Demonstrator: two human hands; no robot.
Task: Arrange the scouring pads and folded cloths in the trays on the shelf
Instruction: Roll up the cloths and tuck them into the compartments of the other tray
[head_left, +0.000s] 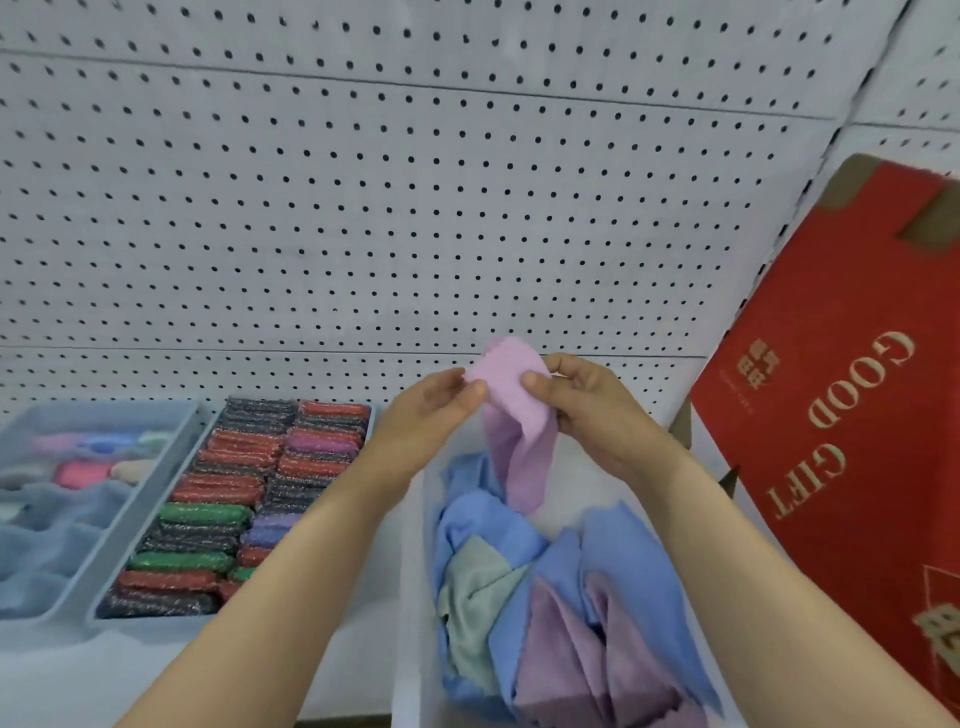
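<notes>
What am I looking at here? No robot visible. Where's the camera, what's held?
No machine: a person's two bare hands, filmed by one wide-angle camera worn on the head, looking forward and down. The left hand and right hand both pinch a pink cloth above a white bin of loose cloths, blue, green and purple. Left of it, a grey tray holds rows of glittery scouring pads; a second tray further left holds coloured bundles, too blurred to name. A red box stands at the right, pegboard behind.
</notes>
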